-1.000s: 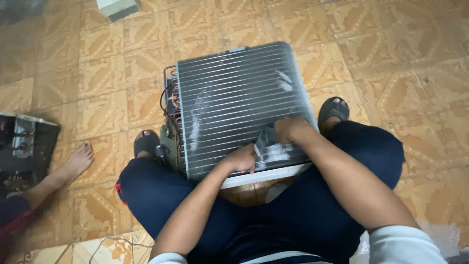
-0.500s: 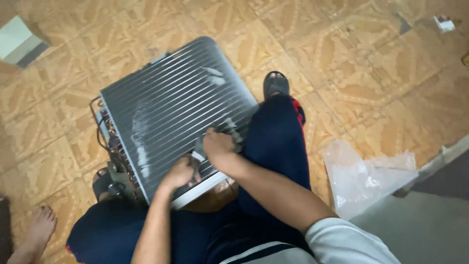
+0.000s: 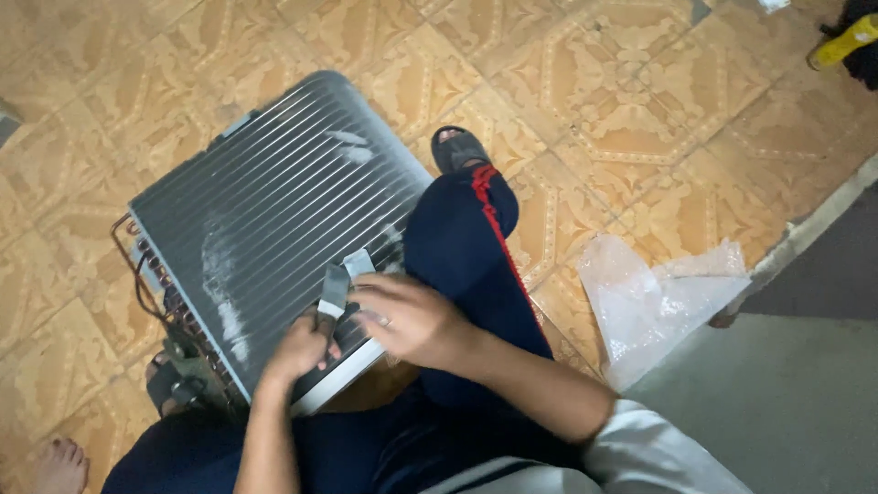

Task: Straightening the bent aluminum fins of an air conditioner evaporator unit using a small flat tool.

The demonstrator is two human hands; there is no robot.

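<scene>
A grey finned coil unit (image 3: 274, 210) with copper tube bends along its left side leans against my knees on the tiled floor. My left hand (image 3: 306, 346) rests on its near edge and pinches a strip of grey tape (image 3: 335, 289). My right hand (image 3: 412, 316) holds the other end of that strip just above the fins. Whitish smears mark the fin surface. My right leg in dark trousers with a red stripe (image 3: 466, 247) lies beside the unit.
A crumpled clear plastic bag (image 3: 654, 302) lies on the floor at the right, next to a grey step (image 3: 805, 402). Another person's bare foot (image 3: 59, 462) shows at the bottom left. A yellow object (image 3: 846, 41) sits at the top right.
The view has swung right, so the coil unit now sits at the left. Both hands have lifted off the fins with a strip of grey tape held between them.
</scene>
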